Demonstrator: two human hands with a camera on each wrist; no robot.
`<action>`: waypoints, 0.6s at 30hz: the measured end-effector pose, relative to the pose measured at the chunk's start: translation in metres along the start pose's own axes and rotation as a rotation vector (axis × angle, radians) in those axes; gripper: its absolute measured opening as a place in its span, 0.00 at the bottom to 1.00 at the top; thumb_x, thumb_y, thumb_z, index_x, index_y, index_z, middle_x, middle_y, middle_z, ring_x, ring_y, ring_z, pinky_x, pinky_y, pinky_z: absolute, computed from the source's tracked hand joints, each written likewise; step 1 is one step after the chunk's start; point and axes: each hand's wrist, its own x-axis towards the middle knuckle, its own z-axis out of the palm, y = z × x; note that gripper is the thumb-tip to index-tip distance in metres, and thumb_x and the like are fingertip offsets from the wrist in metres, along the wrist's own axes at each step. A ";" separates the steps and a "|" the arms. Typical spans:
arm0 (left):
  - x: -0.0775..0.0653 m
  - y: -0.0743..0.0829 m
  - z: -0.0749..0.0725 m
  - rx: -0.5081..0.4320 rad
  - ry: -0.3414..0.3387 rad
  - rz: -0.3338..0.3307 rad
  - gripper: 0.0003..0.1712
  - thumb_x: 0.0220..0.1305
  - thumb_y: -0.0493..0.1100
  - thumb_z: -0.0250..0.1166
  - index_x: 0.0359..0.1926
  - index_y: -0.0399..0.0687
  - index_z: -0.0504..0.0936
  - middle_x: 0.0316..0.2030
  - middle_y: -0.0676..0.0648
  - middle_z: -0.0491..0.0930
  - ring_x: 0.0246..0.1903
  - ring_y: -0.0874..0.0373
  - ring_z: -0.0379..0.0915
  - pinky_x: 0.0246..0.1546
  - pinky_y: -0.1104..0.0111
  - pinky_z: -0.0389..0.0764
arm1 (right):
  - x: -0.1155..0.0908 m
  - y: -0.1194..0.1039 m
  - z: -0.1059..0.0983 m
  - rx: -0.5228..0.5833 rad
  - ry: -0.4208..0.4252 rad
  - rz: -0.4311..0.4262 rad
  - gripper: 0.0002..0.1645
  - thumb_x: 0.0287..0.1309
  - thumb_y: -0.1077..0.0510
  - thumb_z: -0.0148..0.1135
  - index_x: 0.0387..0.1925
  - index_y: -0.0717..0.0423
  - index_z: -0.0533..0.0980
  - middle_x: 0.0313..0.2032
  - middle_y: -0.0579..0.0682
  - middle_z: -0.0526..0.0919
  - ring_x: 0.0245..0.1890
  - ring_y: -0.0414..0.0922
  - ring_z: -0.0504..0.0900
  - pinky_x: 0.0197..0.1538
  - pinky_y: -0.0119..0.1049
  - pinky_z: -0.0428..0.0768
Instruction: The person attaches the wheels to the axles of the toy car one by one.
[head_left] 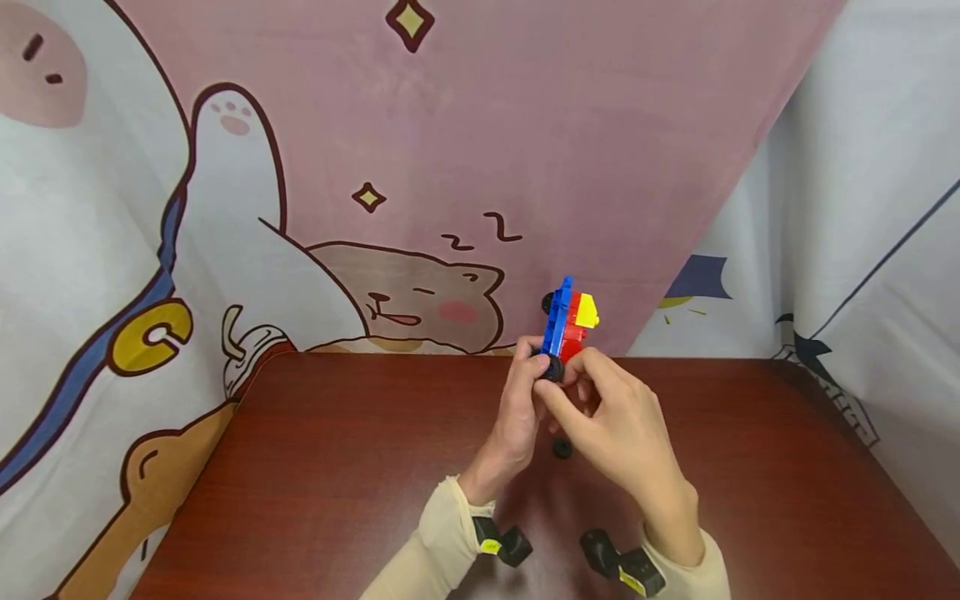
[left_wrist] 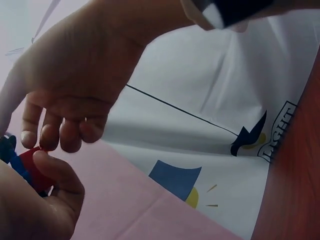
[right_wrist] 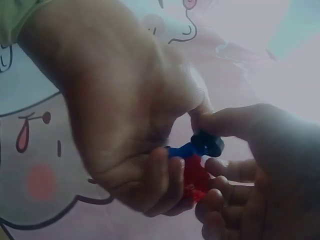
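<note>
A toy car (head_left: 558, 321) of building bricks stands on end, tilted, above the table's far edge. It has a blue base, a red body, a yellow brick (head_left: 587, 311) and black wheels. My left hand (head_left: 517, 408) grips its lower end, the thumb against the near wheel (head_left: 553, 369). From the right, my right hand (head_left: 622, 417) pinches that same end with thumb and index finger beside the wheel. In the right wrist view, the wheel (right_wrist: 207, 143) sits at the end of the blue base, with fingers hiding much of the red body (right_wrist: 196, 175).
A loose black wheel (head_left: 562, 448) lies on the brown table (head_left: 337, 467) below the hands. Behind the table hangs a cloth (head_left: 600, 150) printed with cartoon animals, and white cloth (head_left: 885, 250) hangs on the right.
</note>
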 end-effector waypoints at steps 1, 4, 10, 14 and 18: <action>0.000 0.000 0.001 -0.019 0.013 0.005 0.13 0.69 0.51 0.40 0.48 0.52 0.63 0.22 0.57 0.69 0.13 0.65 0.58 0.14 0.74 0.61 | 0.000 0.000 0.000 0.032 -0.001 0.027 0.16 0.55 0.50 0.73 0.33 0.49 0.72 0.22 0.42 0.69 0.21 0.36 0.68 0.25 0.30 0.68; -0.001 0.001 0.002 -0.080 0.045 0.000 0.13 0.69 0.53 0.41 0.48 0.55 0.62 0.22 0.59 0.74 0.14 0.64 0.58 0.13 0.75 0.60 | 0.002 -0.001 0.003 0.150 -0.007 0.171 0.17 0.62 0.46 0.66 0.41 0.53 0.72 0.28 0.47 0.74 0.22 0.38 0.73 0.26 0.32 0.71; -0.003 0.002 0.007 -0.120 0.096 0.005 0.18 0.69 0.54 0.43 0.54 0.52 0.62 0.26 0.57 0.71 0.18 0.65 0.62 0.13 0.75 0.62 | 0.006 0.003 0.018 0.458 -0.197 0.337 0.31 0.74 0.43 0.46 0.68 0.55 0.58 0.36 0.58 0.75 0.19 0.44 0.75 0.26 0.36 0.78; -0.005 0.000 0.009 -0.060 0.131 0.048 0.22 0.71 0.52 0.41 0.58 0.44 0.62 0.32 0.57 0.71 0.24 0.65 0.66 0.17 0.73 0.64 | 0.007 0.004 0.030 0.586 -0.245 0.323 0.26 0.77 0.45 0.40 0.66 0.56 0.58 0.24 0.56 0.68 0.14 0.43 0.67 0.18 0.36 0.72; -0.006 -0.003 0.008 0.084 0.154 0.084 0.26 0.72 0.54 0.39 0.60 0.42 0.62 0.32 0.53 0.69 0.19 0.60 0.62 0.16 0.73 0.66 | 0.006 0.003 0.034 0.675 -0.219 0.307 0.26 0.77 0.44 0.39 0.62 0.60 0.57 0.21 0.54 0.65 0.13 0.45 0.64 0.16 0.36 0.68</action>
